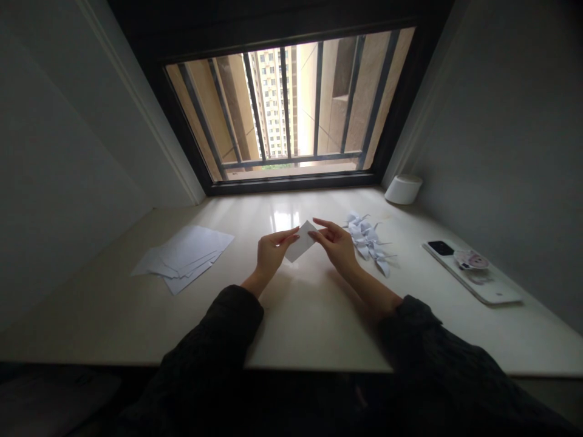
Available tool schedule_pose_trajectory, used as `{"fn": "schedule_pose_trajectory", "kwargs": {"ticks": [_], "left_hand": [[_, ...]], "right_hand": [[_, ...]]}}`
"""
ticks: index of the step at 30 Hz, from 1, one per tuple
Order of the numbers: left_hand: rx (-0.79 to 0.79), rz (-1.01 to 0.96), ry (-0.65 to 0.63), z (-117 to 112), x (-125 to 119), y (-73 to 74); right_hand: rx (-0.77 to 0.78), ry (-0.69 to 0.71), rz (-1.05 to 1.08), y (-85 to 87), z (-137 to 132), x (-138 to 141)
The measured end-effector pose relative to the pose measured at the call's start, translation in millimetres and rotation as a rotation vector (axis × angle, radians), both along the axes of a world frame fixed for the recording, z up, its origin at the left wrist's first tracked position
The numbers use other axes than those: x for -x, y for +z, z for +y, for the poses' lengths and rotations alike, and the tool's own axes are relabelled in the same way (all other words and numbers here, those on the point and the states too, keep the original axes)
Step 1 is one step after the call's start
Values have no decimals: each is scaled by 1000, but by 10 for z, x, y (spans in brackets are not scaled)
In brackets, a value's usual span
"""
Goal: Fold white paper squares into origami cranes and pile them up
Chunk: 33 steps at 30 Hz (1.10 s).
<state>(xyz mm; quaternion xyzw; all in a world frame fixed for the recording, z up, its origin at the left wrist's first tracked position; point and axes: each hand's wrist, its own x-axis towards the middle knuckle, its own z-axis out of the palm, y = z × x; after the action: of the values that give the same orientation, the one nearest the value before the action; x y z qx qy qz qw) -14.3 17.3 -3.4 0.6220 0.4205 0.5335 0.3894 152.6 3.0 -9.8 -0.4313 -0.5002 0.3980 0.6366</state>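
Note:
A small folded piece of white paper point(299, 247), roughly diamond-shaped, is held up above the sill between both hands. My left hand point(276, 247) pinches its left corner between thumb and fingers. On the other side my right hand point(334, 241) grips the paper's upper right edge, thumb in front and index finger raised near the top corner. Just right of that hand lie several folded paper cranes point(367, 240) in a row. Farther left rests a loose stack of white paper sheets point(189, 255).
The pale, glossy window sill point(314, 328) ends at a front edge close to me. A white phone point(483, 285) with a figure-shaped grip lies at the right. A white cylindrical object point(403, 189) stands in the back right corner. Behind is a dark-framed window point(291, 182) with bars outside.

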Motion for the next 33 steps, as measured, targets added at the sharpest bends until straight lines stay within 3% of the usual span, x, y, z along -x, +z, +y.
{"fn": "schedule_pose_trajectory", "kwargs": {"ticks": [3, 7, 10, 17, 25, 33], "left_hand": [[58, -142, 28, -2, -27, -2], [107, -259, 90, -17, -79, -8], [121, -279, 108, -48, -127, -28], [118, -290, 81, -85, -174, -74], [208, -389, 124, -4, -142, -83], [121, -286, 90, -7, -95, -57]], "right_hand": [[48, 3, -7, -4, -7, 34], [157, 137, -163, -40, -24, 92], [204, 138, -196, -75, -29, 126], [247, 48, -52, -78, -43, 154], [298, 92, -23, -96, -5, 117], [209, 58, -134, -54, -13, 65]]}}
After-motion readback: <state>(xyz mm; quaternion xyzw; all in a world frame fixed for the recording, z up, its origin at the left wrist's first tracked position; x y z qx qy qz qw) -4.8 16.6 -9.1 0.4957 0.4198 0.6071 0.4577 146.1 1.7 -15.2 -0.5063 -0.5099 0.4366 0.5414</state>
